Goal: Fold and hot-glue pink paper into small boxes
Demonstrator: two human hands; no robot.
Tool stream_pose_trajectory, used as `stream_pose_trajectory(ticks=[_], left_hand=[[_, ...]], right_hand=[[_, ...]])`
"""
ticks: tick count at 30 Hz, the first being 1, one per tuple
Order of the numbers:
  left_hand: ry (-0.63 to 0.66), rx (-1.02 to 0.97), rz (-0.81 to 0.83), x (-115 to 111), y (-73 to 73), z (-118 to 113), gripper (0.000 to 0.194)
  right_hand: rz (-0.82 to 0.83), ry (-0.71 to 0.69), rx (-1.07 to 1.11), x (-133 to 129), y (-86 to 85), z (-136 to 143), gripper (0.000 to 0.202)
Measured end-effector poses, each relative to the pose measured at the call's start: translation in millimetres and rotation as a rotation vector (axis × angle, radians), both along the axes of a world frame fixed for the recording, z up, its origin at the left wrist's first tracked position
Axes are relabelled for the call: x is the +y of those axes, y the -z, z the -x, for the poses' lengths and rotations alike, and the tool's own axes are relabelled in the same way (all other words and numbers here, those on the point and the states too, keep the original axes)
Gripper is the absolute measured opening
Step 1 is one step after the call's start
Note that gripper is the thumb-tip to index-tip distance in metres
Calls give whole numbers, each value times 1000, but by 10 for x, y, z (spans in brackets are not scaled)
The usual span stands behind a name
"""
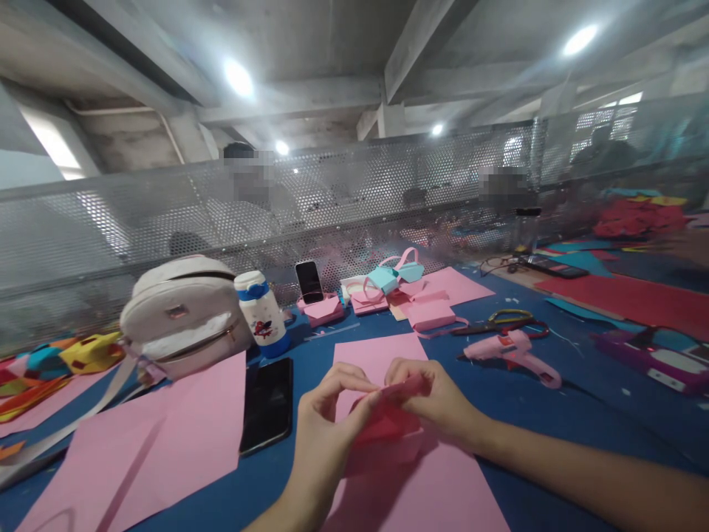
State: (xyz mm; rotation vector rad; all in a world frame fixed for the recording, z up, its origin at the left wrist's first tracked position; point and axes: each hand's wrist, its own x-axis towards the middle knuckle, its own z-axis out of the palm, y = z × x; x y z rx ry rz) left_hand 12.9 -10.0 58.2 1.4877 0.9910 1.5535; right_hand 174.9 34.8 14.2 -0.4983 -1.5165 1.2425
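Note:
A small folded pink paper piece (388, 443), red-toned inside, is held over a large pink sheet (443, 495) at the bottom centre. My left hand (335, 421) pinches its upper left edge between thumb and fingers. From the right, my right hand (435, 395) has its fingers closed on the upper right edge of the same piece, with some fingertips hidden behind the paper. The two hands are close together. Right of them lies a pink glue gun (515, 355), with scissors (504, 321) behind it.
Left are pink sheets (166, 443), a black phone (268, 405), a bottle (261, 314) and a pale backpack (185, 310). Folded pink paper bags (432, 314) lie behind. A perforated metal partition (343, 199) crosses the back. A purple item (653, 362) is at right.

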Motion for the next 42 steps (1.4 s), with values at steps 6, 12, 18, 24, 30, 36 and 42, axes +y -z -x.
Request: stream_pose_trajectory(ticks=[6, 12, 18, 24, 30, 36, 42], left_hand=[[21, 81, 7, 38, 23, 47, 15], [36, 84, 6, 64, 83, 63, 13], [40, 113, 4, 72, 79, 83, 13], [14, 111, -33, 129, 72, 111, 14], [-15, 122, -56, 165, 83, 128, 15], [-11, 124, -67, 177, 102, 141, 14], [-3, 99, -49, 168, 96, 125, 12]], right_hand=[[0, -3, 1, 13, 4, -2, 26], [8, -2, 4, 18, 20, 4, 25], [14, -9, 30, 9, 14, 4, 25], [92, 2, 19, 39, 28, -15, 18], [202, 12, 27, 43, 13, -28, 23], [216, -3, 43, 35, 2, -23, 24], [215, 4, 49, 39, 6, -30, 22]])
